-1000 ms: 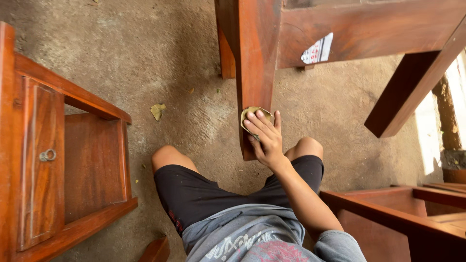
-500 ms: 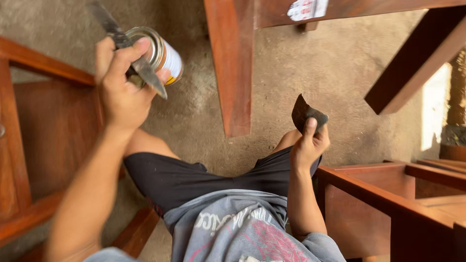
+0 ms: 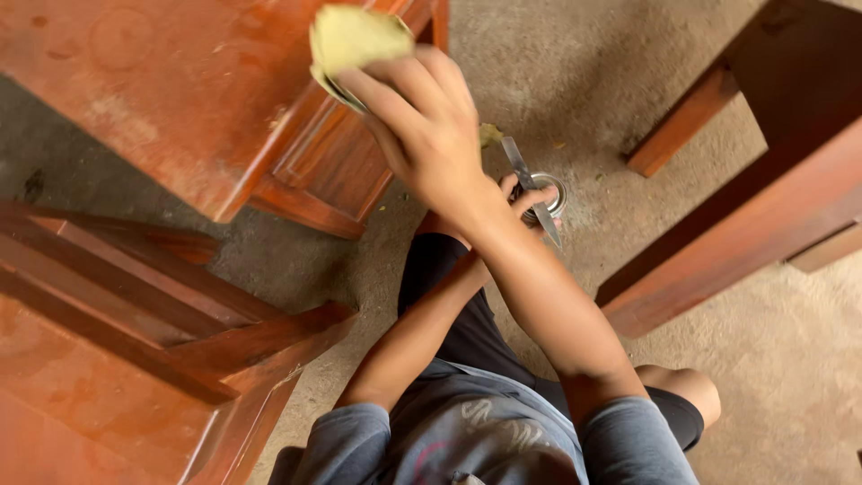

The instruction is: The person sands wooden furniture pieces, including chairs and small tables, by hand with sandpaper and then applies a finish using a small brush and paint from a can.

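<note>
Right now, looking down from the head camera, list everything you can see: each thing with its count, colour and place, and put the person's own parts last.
Wooden furniture: several pieces, reddish-brown, at upper left, lower left and right, standing around the person.
Floor: one, grey-brown and rough, between the furniture.
Small tin: one, metallic, round, open top up, partly hidden behind the fingers, near the middle.
Knife-like tool: one, thin grey blade, lying across the tin.
Pad: one, yellowish, folded, at top centre.
Shorts: one pair, black.
Shirt: one, grey with a print, bottom centre.
Right hand: raised, gripping the pad.
Left hand: lower, mostly hidden behind the right forearm, fingers closed on the tool by the tin.
</note>
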